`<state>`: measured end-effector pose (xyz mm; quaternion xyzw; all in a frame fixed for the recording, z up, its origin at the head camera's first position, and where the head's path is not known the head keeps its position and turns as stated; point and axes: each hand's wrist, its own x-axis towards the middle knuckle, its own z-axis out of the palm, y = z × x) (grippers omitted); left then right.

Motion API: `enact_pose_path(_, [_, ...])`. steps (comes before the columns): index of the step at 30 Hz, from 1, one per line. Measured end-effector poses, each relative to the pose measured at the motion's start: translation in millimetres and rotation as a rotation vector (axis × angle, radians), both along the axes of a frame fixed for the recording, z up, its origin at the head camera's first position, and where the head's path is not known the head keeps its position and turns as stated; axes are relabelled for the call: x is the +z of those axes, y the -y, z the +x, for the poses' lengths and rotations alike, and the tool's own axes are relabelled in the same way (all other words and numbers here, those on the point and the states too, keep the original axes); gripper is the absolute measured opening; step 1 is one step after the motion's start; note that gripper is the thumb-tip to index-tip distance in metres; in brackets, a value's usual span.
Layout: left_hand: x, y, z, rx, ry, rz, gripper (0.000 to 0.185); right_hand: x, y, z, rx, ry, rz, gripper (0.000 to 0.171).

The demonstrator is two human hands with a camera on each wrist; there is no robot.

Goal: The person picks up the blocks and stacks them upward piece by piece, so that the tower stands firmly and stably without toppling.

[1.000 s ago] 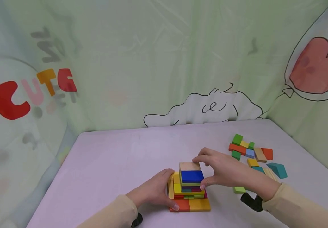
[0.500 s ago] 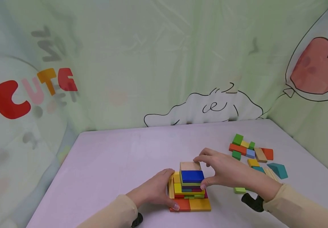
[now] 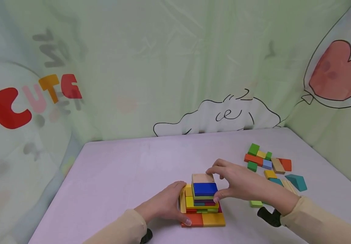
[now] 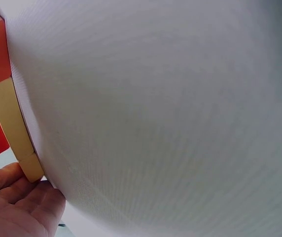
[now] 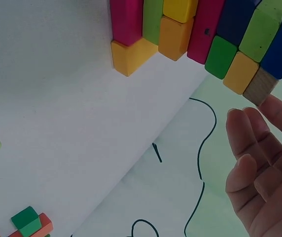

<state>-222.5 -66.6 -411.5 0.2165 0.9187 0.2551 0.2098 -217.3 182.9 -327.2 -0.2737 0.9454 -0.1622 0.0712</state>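
Observation:
A stepped stack of coloured wooden building blocks [image 3: 202,202] stands before me, with a blue block [image 3: 205,189] and a plain wood block [image 3: 202,178] at its top. My left hand [image 3: 163,203] holds the lower left side, its thumb at the front on an orange-red block [image 3: 196,219]. In the left wrist view, fingertips [image 4: 30,190] meet the stack's far end. From the right, my right hand [image 3: 242,181] pinches the upper layers, index finger at the back by the plain wood block and thumb at the front right. Its other fingers [image 5: 252,131] are off the blocks.
Loose blocks lie at the right of the table [image 3: 132,173], among them a green block [image 3: 254,149], a red block [image 3: 253,159] and a teal triangular block [image 3: 297,182]. A light green block [image 3: 256,204] lies nearer, by my right forearm. Printed curtains [image 3: 126,67] surround the table.

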Motion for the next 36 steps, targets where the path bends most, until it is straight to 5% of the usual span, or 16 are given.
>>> enact_pose_path(6, [-1.6,0,-0.3,-0.009,-0.015,0.004,0.106,7.5,-16,-3.6,-0.041,0.027,-0.046,0.074])
enact_pose_path(13, [1.6,1,0.6,-0.008,-0.028,0.012,0.107,15.8,-86,-36.3,-0.137,-0.079,-0.128,0.049])
enact_pose_path(19, [-1.3,0,0.7,-0.008,-0.018,0.019,0.107,-0.8,-140,-58.3,-0.258,-0.049,-0.069,0.045])
enact_pose_path(24, [-2.1,0,0.7,-0.002,-0.008,0.021,0.107,-22.8,-155,-72.1,-0.327,0.02,-0.022,0.045])
enact_pose_path(36, [-2.2,0,0.5,-0.002,-0.009,0.004,0.107,-61.8,-156,-96.5,-0.293,0.04,0.18,0.031])
